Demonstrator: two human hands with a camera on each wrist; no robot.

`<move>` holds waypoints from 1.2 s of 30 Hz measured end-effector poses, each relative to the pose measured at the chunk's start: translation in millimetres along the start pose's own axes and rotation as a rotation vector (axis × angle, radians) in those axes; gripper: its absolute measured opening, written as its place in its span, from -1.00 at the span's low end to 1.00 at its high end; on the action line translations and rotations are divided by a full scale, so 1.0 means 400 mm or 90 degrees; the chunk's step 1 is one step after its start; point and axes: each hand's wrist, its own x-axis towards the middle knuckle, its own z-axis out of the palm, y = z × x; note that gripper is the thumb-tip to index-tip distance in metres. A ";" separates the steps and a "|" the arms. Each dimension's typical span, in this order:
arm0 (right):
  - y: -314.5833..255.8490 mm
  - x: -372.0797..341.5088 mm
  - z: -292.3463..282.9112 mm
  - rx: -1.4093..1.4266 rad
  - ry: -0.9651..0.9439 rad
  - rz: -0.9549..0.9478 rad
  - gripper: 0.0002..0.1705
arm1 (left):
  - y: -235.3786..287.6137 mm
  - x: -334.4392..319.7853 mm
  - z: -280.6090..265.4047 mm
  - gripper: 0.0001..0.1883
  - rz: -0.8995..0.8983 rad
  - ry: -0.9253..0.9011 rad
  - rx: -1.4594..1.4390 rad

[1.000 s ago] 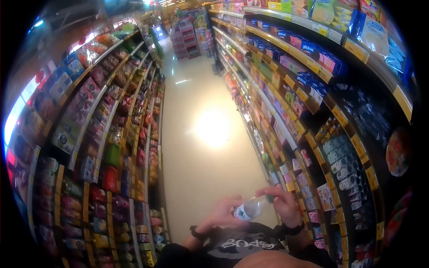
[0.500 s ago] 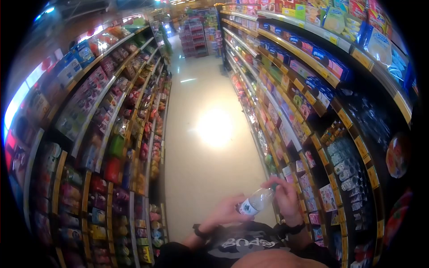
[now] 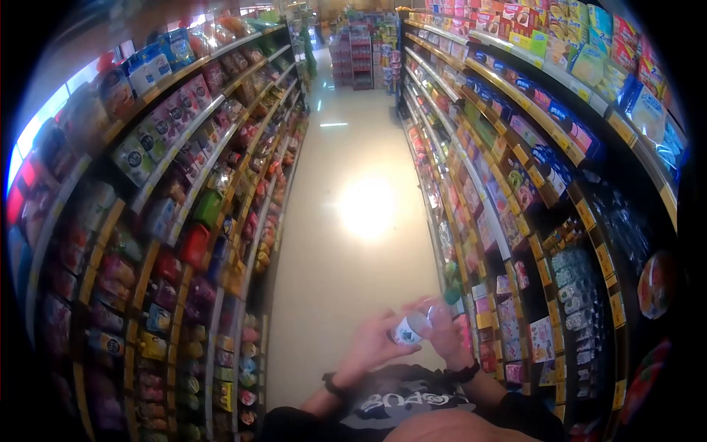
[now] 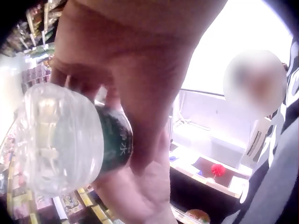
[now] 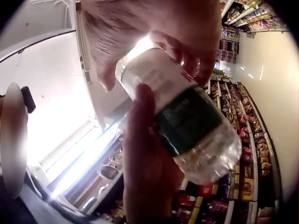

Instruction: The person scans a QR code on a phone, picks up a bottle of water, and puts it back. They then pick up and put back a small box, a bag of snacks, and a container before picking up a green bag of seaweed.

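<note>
A clear plastic water bottle [image 3: 407, 331] with a white and dark green label is held between both hands in front of the torso. My left hand [image 3: 372, 342] grips it around the label. The left thumb lies along the label [image 5: 189, 119] in the right wrist view. My right hand [image 3: 445, 333] curls around the neck end, thumb on one side and fingers on the other, hiding the cap. The bottle's clear base [image 4: 58, 140] points away from the right hand in the left wrist view.
I stand in a store aisle with a pale, glossy floor [image 3: 353, 265]. Packed shelves of snacks [image 3: 184, 147] line the left, and shelves of boxed goods [image 3: 508, 169] line the right. Red display racks [image 3: 361, 59] stand at the far end.
The head view has turned, so the aisle sits further right. My right hand has come closer to the left and now covers the bottle's upper part; the green cap is no longer visible.
</note>
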 end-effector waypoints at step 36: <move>-1.499 -0.387 -0.497 -1.398 1.098 -0.285 -0.19 | -0.316 0.024 0.303 -0.38 0.148 -0.700 0.171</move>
